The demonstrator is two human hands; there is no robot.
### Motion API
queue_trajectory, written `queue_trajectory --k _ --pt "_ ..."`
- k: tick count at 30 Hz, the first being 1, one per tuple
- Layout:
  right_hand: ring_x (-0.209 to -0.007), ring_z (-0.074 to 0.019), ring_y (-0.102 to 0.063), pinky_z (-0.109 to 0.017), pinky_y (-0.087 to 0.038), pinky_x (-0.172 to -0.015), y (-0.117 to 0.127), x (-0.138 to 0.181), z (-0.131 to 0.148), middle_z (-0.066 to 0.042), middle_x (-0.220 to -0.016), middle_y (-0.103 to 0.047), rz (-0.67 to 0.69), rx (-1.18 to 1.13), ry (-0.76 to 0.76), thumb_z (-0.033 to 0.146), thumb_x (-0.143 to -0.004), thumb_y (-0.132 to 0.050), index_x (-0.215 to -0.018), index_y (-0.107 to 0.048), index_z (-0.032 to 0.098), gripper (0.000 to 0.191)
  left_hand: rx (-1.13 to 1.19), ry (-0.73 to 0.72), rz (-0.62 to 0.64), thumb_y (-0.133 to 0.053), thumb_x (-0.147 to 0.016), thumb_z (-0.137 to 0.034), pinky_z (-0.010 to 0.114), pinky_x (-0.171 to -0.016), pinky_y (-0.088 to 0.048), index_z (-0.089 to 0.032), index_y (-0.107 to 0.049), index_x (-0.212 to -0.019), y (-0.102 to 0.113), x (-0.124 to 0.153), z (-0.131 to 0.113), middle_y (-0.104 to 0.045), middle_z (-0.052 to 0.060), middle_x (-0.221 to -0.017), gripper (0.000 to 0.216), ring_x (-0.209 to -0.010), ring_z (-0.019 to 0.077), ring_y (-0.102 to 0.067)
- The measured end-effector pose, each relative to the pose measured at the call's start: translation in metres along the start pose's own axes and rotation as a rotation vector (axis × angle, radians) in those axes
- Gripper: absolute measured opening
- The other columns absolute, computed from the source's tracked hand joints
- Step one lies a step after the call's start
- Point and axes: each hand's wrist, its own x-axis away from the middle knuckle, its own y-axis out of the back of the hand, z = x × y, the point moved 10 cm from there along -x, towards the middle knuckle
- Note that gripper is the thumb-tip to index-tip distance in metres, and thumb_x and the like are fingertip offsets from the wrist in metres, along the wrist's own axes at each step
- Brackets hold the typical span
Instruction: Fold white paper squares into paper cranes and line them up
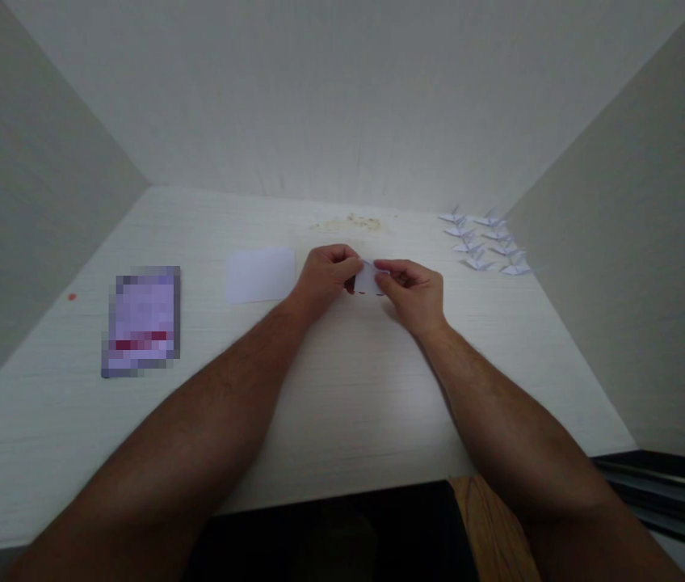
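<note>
A small piece of white paper (367,280) is held up between both hands, over the middle of the pale table. My left hand (329,273) pinches its left edge between thumb and fingers. At its right edge my right hand (412,291) grips it the same way. Some fingertips are hidden behind the paper, and its folds are too small to make out. Just left of my left hand lies a flat white sheet, or a stack of sheets (261,276). Several folded white paper cranes (476,242) stand in two rows at the back right.
A blurred purple rectangular object (142,319) with a red stripe lies on the left, near a small red spot (72,297). Brownish stains (363,222) mark the table's back. Walls enclose the table (355,404) at the back and both sides.
</note>
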Motion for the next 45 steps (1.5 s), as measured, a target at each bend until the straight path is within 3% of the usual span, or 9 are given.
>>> queue_trajectory --k 4,8,22,32,39,45 --pt "-0.06 -0.01 -0.058 -0.025 -0.047 -0.055 0.005 0.0 0.001 0.001 -0.071 -0.072 -0.051 0.005 0.002 0.025 -0.073 -0.072 -0.083 -0.08 0.024 0.013 -0.018 -0.028 0.015 -0.065 -0.069 -0.022 0.019 -0.044 -0.042 -0.016 -0.06 -0.06 -0.002 0.001 -0.002 -0.056 -0.003 -0.048 0.013 -0.043 0.0086 -0.053" --pt "-0.055 -0.009 -0.054 -0.024 -0.045 -0.052 0.007 -0.001 -0.003 0.002 -0.064 -0.069 -0.076 -0.006 -0.032 0.026 -0.071 -0.072 -0.083 -0.08 0.024 0.015 -0.069 -0.081 0.008 -0.066 -0.07 -0.024 0.019 -0.046 -0.043 -0.016 -0.061 -0.061 -0.001 0.002 -0.007 -0.058 -0.003 -0.05 0.014 -0.045 0.0084 -0.054" --pt "-0.064 -0.0123 -0.061 -0.028 -0.05 -0.062 0.003 -0.006 -0.01 0.003 -0.07 -0.072 -0.049 -0.145 -0.027 0.024 -0.066 -0.078 -0.075 -0.078 0.026 0.009 -0.2 -0.109 0.005 -0.069 -0.069 -0.023 0.02 -0.052 -0.045 -0.015 -0.065 -0.062 -0.009 0.01 -0.018 -0.066 0.0 -0.053 0.011 -0.05 0.01 -0.06" --pt "-0.078 -0.0157 -0.069 -0.032 -0.055 -0.074 0.002 -0.004 -0.006 0.002 -0.082 -0.077 -0.008 -0.121 -0.04 0.021 -0.073 -0.066 -0.081 -0.08 0.029 0.018 -0.078 -0.065 0.008 -0.07 -0.066 -0.024 0.02 -0.051 -0.046 -0.016 -0.062 -0.058 -0.005 0.008 -0.011 -0.062 -0.002 -0.05 0.014 -0.047 0.0092 -0.058" --pt "-0.059 -0.0108 -0.06 -0.025 -0.047 -0.057 0.009 -0.004 0.004 0.004 -0.067 -0.071 -0.065 -0.054 0.044 0.017 -0.069 -0.068 -0.073 -0.077 0.026 0.013 0.057 -0.004 -0.006 -0.07 -0.065 -0.023 0.022 -0.047 -0.048 -0.017 -0.059 -0.056 -0.001 0.003 0.003 -0.059 -0.002 -0.049 0.015 -0.045 0.0104 -0.057" --pt "-0.057 -0.0108 -0.058 -0.026 -0.047 -0.056 0.007 -0.003 0.008 0.004 -0.063 -0.068 -0.05 0.042 0.043 0.02 -0.068 -0.069 -0.068 -0.073 0.024 0.005 0.04 -0.003 -0.046 -0.068 -0.065 -0.021 0.021 -0.045 -0.046 -0.017 -0.058 -0.056 0.001 0.003 0.002 -0.056 -0.003 -0.048 0.014 -0.043 0.009 -0.054"
